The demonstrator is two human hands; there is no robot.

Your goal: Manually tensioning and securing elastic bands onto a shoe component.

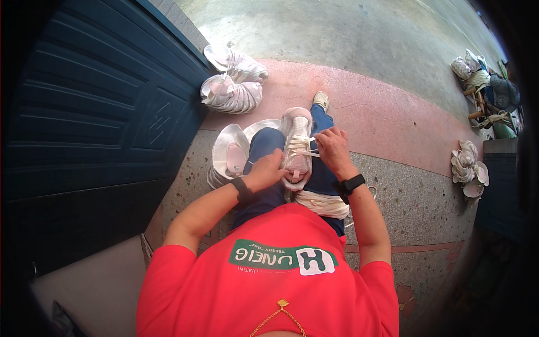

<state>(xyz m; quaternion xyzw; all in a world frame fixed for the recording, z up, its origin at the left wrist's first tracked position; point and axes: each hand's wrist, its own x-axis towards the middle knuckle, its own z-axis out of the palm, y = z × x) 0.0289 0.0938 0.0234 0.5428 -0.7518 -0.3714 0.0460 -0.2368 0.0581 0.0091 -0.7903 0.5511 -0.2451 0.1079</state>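
A pink and white shoe upper (296,121) lies lengthwise over my lap, its toe pointing away from me. Cream shoelace (303,144) is partly threaded across its front. My left hand (265,172) grips the near left edge of the upper, by the collar. On the other side, my right hand (333,150) pinches a lace end between thumb and fingers, drawn out to the right of the eyelets. A bundle of cream laces (324,205) rests on my right thigh, below my right wrist.
Beside my left leg stands a stack of white and pink uppers (229,147). More bundled uppers (233,94) sit near the dark blue door (106,112). At the right are another bundle (467,168) and a loaded wooden chair (477,106).
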